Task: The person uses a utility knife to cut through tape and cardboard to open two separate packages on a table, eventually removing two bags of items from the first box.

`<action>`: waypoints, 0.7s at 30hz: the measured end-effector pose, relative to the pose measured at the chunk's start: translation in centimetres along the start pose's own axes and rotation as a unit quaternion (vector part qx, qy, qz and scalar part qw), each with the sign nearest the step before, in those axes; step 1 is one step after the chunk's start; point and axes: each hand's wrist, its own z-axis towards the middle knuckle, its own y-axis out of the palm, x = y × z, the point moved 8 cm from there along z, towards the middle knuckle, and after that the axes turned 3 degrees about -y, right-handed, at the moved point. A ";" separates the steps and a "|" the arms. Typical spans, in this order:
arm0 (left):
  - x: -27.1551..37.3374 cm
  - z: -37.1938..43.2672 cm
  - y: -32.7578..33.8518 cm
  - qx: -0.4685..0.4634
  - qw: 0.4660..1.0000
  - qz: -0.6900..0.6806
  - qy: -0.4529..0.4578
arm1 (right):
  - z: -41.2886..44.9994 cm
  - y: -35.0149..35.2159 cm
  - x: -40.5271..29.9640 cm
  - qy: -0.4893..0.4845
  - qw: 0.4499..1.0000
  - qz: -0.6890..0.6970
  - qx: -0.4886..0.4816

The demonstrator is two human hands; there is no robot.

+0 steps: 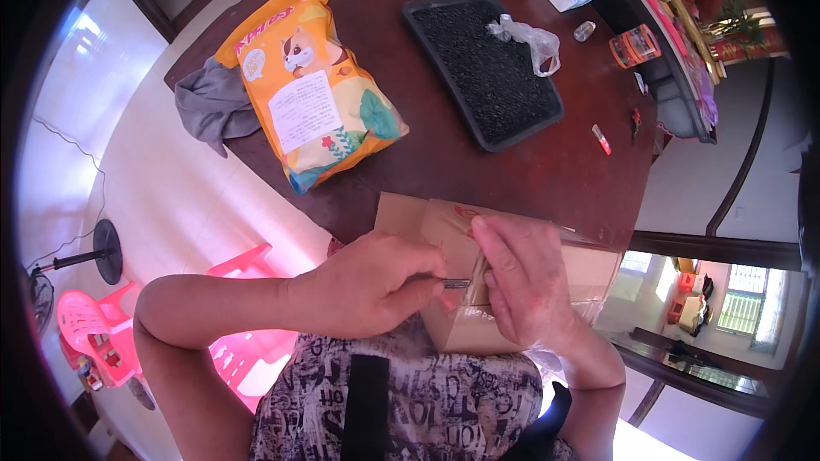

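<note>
A brown cardboard box stands at the table's near edge, against my patterned clothing. Its upper flap bears red print, and clear tape shines on its sides. My left hand is closed around a narrow metal tool, whose grey tip points at the box's edge; the fist hides the rest, so its exact kind is unclear. On the opposite side my right hand grips the box by its folded cardboard edge, fingers stretched along the top and thumb lower down.
Across the dark red table lie an orange printed bag, a grey cloth and a black tray of dark seeds with a plastic bag on it. A red-and-clear small object lies right. Pink plastic chairs stand left.
</note>
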 end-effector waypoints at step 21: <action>1.2 0.2 -0.3 0.015 0.997 0.064 -0.044 | -1.7 -2.2 -0.6 0.033 0.999 0.013 -0.005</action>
